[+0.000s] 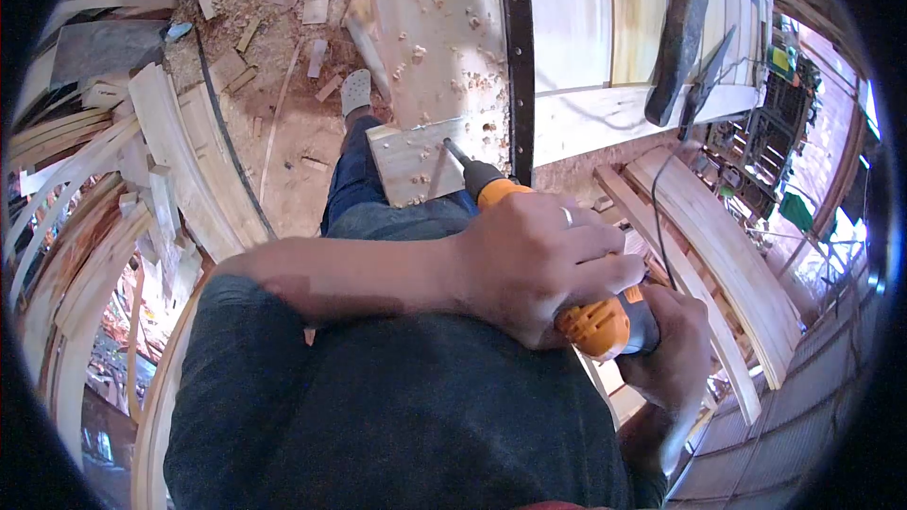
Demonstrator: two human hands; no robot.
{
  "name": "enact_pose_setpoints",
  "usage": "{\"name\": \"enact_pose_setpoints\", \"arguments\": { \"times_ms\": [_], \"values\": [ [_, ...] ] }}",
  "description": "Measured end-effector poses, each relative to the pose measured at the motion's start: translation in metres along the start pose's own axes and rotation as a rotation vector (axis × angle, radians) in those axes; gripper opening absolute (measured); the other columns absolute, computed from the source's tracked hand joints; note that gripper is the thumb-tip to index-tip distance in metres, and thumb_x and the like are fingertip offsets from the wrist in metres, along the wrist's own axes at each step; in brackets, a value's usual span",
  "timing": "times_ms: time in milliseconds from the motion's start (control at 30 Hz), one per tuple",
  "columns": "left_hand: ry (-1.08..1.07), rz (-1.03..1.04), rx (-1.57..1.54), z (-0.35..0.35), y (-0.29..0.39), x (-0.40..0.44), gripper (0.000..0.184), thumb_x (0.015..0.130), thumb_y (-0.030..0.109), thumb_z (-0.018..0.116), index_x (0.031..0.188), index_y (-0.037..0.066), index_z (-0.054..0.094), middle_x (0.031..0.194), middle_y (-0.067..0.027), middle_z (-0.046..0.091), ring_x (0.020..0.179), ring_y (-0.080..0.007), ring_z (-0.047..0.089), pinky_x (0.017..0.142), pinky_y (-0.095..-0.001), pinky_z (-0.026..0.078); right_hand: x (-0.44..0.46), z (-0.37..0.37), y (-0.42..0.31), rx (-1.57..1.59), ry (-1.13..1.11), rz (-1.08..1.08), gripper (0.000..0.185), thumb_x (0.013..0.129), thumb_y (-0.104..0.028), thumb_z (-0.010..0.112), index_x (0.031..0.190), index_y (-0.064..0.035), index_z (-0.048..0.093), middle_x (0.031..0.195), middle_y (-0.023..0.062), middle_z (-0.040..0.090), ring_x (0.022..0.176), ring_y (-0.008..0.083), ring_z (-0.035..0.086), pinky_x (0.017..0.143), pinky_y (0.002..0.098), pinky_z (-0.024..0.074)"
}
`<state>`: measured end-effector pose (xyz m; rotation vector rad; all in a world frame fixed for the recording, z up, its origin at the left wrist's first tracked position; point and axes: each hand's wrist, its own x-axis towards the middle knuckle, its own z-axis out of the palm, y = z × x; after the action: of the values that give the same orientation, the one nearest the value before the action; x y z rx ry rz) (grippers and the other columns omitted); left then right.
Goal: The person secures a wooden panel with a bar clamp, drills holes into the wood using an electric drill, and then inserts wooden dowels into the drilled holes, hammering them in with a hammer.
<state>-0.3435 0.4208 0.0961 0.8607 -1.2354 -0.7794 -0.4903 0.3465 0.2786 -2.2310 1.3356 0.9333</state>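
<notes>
An orange and black power drill (597,323) lies across my body, its bit pointing up and left at a pale wooden board (416,165). The bit's tip meets the board near its right part, close to a drilled hole (488,127) with shavings around it. My left hand (543,260), with a ring on one finger, is wrapped over the top of the drill's body. At the drill's rear, my right hand (671,335) grips the handle, which is mostly hidden behind the fingers.
A black metal strip (520,66) runs along the wooden panel (576,28) on the right. A dark elongated block (677,47) and a pointed tool (709,76) lie there. Planks (718,255) stand right, wood strips (85,217) pile left, and a cord (658,217) hangs near the drill.
</notes>
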Motion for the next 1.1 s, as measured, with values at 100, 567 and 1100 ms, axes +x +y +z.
{"name": "enact_pose_setpoints", "arguments": {
  "times_ms": [100, 567, 1100],
  "values": [
    [0.038, 0.019, -0.009, 0.003, -0.006, -0.001, 0.047, 0.071, 0.032, 0.081, 0.109, 0.008, 0.068, 0.099, -0.0106, 0.073, 0.088, -0.0277, 0.075, 0.072, -0.0394, 0.061, 0.003, -0.001, -0.003, -0.015, 0.028, -0.030, 0.036, 0.055, -0.011, 0.080, 0.089, -0.0087, 0.070, 0.078, 0.0127, 0.068, 0.074, 0.0366, 0.068, 0.068, 0.0468, 0.0513],
    [-0.004, 0.018, 0.122, -0.007, -0.045, -0.032, 0.062, 0.058, 0.033, 0.086, 0.112, 0.010, 0.066, 0.103, -0.0118, 0.074, 0.087, -0.0313, 0.075, 0.075, -0.0425, 0.060, 0.044, 0.032, -0.005, -0.052, -0.055, -0.066, 0.022, 0.071, -0.016, 0.075, 0.091, -0.0086, 0.070, 0.081, 0.0193, 0.069, 0.080, 0.0410, 0.069, 0.076, 0.0507, 0.0544],
    [-0.091, 0.198, 0.039, 0.012, 0.066, 0.022, 0.055, 0.064, 0.029, 0.079, 0.112, 0.007, 0.064, 0.101, -0.0107, 0.069, 0.086, -0.0308, 0.074, 0.073, -0.0386, 0.060, -0.082, -0.016, -0.011, 0.088, 0.384, -0.121, 0.039, 0.063, -0.014, 0.085, 0.097, 0.0000, 0.072, 0.088, 0.0196, 0.073, 0.077, 0.0353, 0.074, 0.068, 0.0381, 0.0558]
  ]
}}
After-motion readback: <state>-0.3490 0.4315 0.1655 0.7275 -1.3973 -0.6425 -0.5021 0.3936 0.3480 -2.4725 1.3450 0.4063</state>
